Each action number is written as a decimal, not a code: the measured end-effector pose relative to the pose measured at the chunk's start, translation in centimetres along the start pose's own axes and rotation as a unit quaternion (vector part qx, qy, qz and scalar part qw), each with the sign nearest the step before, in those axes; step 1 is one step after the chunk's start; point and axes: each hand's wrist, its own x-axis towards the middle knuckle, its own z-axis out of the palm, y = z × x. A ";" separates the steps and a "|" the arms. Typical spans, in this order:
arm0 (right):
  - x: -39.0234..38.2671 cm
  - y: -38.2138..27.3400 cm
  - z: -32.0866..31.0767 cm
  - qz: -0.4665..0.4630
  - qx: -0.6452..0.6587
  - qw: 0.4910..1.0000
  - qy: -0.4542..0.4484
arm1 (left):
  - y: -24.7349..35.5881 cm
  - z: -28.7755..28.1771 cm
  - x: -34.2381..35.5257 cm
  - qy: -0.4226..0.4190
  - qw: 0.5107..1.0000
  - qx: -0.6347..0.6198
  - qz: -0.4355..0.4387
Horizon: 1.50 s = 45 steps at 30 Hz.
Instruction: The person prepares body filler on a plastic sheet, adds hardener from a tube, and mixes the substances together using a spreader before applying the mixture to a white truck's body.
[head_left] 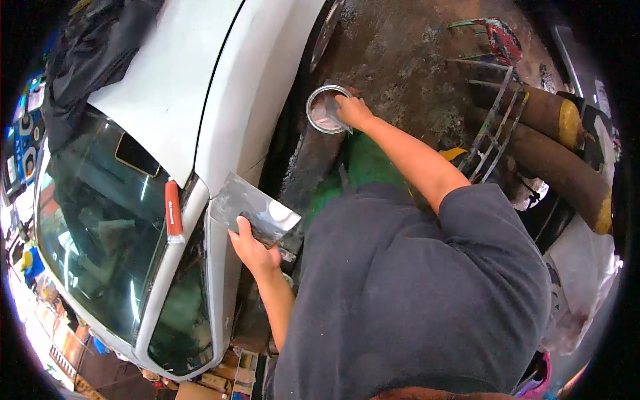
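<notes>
The right hand [352, 110] reaches far ahead into the round metal can [328, 109] of pinkish filler on the grimy floor, fingers closed on a small scraper whose blade dips into it. The left hand [253, 250] grips the flat grey mixing board [255, 210] by its near edge, beside the white car [220, 87]. Judging by this, a modest scoop suits best, with the board kept level. A red-handled tool [173, 212] lies on the windscreen edge; coloured boxes [223, 380] sit near, lower left.

White car [200, 80], windshield [100, 227], stained workshop floor [400, 60], metal rack [497, 120]
</notes>
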 end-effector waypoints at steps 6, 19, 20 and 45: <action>1.9 0.7 1.1 -0.004 0.007 1.000 0.006 | -0.2 2.3 1.5 0.037 0.998 0.048 -0.003; 2.3 -0.3 2.1 -0.004 -0.038 0.997 -0.067 | 0.2 2.6 2.4 0.055 0.996 0.070 -0.007; 2.4 -0.2 2.5 -0.003 -0.037 0.997 -0.067 | 0.2 2.6 2.4 0.054 0.996 0.072 -0.007; -4.2 0.1 -5.9 0.011 0.149 0.989 0.012 | -10.4 -2.2 7.7 -0.031 0.990 0.134 -0.011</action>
